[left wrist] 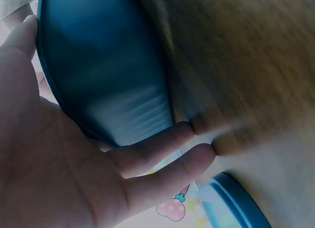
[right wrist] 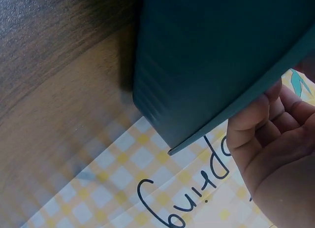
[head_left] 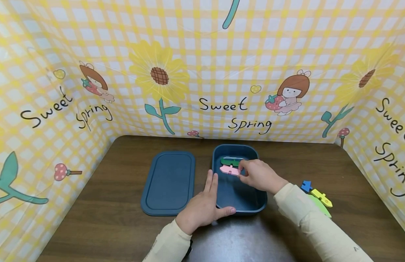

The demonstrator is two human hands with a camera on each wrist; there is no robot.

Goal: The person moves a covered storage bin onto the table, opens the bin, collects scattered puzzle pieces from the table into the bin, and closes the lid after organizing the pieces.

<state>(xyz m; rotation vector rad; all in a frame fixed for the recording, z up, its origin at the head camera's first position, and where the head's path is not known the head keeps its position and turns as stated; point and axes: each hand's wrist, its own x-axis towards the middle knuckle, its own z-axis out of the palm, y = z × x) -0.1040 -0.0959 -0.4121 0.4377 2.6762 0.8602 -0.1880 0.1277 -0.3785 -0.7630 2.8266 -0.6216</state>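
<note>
A deep dark-blue lidless box (head_left: 240,198) stands on the table. My right hand (head_left: 259,176) reaches over its right wall and pinches the right end of a pink flat piece (head_left: 229,170) inside it. Just behind lies a green flat piece (head_left: 228,161), also inside the box. My left hand (head_left: 202,207) is at the box's near-left side, fingers straight along the wall and thumb at the near rim. The left wrist view shows the spread fingers (left wrist: 162,149) beside the box's outer wall. In the right wrist view, the wall (right wrist: 216,65) hides the right fingertips and the pink piece.
Left of the box lies a dark-blue lid (head_left: 169,183) on the brown wooden table (head_left: 101,203). To the right, near the right forearm, are a blue piece (head_left: 306,186), a yellow piece (head_left: 321,197) and a light-green piece (head_left: 321,206). Yellow checked cloth (head_left: 196,54) surrounds the table's back and sides.
</note>
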